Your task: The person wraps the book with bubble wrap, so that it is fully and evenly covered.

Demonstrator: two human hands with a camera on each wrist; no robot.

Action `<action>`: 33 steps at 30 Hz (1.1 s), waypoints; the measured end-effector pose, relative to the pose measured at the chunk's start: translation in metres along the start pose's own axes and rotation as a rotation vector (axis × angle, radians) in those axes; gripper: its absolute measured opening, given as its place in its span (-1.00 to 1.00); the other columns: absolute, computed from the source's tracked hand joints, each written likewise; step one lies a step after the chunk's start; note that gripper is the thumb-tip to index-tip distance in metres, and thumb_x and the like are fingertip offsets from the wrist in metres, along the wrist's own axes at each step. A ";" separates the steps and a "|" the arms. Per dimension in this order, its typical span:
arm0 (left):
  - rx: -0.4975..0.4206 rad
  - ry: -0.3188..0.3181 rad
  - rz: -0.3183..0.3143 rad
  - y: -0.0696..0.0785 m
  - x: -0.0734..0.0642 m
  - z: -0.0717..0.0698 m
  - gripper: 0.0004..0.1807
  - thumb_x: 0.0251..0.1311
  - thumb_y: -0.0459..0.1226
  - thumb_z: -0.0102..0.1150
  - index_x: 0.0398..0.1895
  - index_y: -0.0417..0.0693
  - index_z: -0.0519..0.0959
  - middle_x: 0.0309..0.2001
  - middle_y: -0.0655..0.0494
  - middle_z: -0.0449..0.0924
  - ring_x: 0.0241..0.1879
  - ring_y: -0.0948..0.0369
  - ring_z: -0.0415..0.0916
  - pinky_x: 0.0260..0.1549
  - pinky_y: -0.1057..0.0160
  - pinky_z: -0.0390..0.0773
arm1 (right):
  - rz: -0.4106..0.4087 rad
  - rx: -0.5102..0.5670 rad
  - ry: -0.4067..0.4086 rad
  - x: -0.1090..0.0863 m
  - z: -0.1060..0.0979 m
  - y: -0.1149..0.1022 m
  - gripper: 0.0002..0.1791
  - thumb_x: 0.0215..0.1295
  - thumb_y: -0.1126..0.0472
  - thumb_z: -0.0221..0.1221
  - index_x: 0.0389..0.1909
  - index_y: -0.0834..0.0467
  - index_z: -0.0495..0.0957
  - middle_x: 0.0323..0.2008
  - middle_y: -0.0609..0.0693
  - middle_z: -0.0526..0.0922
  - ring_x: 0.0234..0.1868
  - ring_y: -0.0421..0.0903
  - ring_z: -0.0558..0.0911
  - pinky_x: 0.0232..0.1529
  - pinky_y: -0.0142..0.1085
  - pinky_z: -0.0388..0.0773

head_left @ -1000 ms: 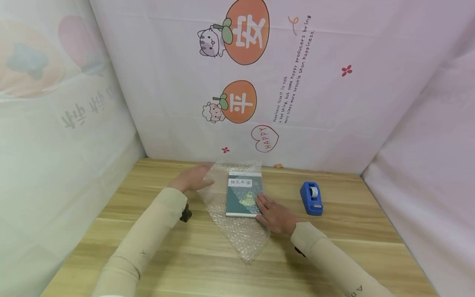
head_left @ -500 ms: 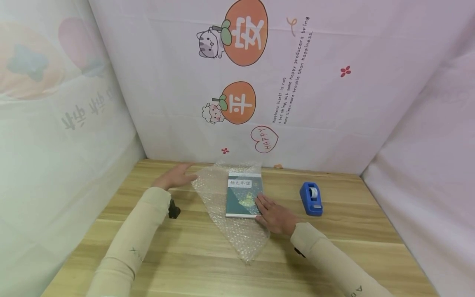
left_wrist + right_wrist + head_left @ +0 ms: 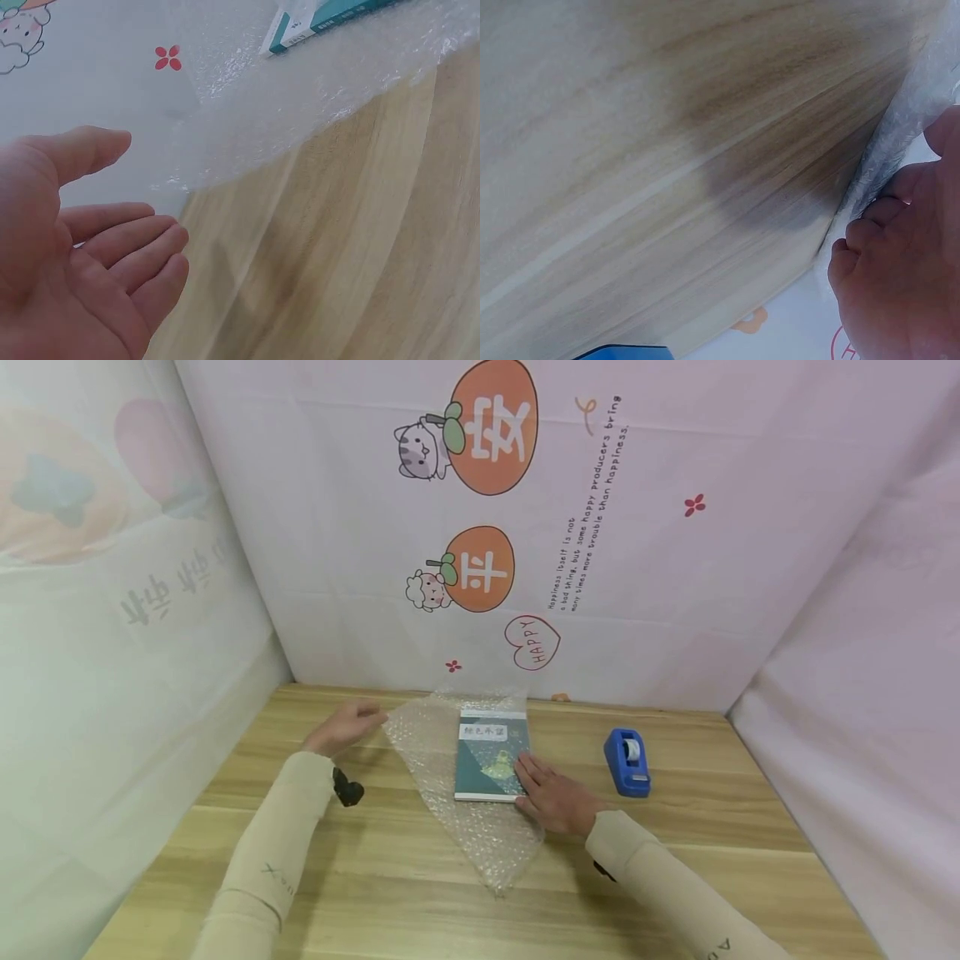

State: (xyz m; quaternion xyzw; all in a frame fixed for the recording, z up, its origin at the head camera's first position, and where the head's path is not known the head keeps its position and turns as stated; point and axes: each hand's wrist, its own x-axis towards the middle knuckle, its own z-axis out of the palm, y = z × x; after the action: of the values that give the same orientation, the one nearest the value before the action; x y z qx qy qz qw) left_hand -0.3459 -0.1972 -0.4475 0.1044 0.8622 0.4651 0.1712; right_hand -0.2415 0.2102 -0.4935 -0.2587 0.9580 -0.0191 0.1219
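A teal book with a white label and a yellow-green picture lies on a sheet of bubble wrap. A layer of the wrap appears to cover the right part of its cover. My right hand rests with extended fingers on the book's wrapped right edge. My left hand is just off the left corner of the wrap. In the left wrist view, the left hand's palm shows, thumb apart from loosely bent fingers, nothing held. The right wrist view shows the right hand along the wrap's edge.
A blue tape dispenser stands on the wooden table, right of the book. A printed white cloth rises behind the table, and pale cloth walls close off both sides.
My left hand has moved left from above the wrap to beside its left corner, which now lies spread farther left. My right hand has stayed on the book's right edge.
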 end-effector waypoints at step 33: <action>-0.821 0.032 -0.027 -0.024 0.018 0.083 -0.46 0.71 -0.33 -0.24 0.60 -0.40 0.14 0.60 -0.30 0.20 0.43 0.16 0.45 0.45 0.25 0.48 | -0.003 -0.009 -0.002 0.000 0.001 0.001 -0.23 0.75 -0.10 -0.25 0.69 0.32 -0.07 0.72 0.27 -0.11 0.75 0.17 -0.05 0.72 0.08 0.04</action>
State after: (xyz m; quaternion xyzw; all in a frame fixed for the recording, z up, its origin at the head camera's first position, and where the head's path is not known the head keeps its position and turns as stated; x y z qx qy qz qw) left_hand -0.3309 -0.1404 -0.5130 0.0087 0.6087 0.7699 0.1915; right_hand -0.2420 0.2110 -0.4943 -0.2608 0.9576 -0.0145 0.1215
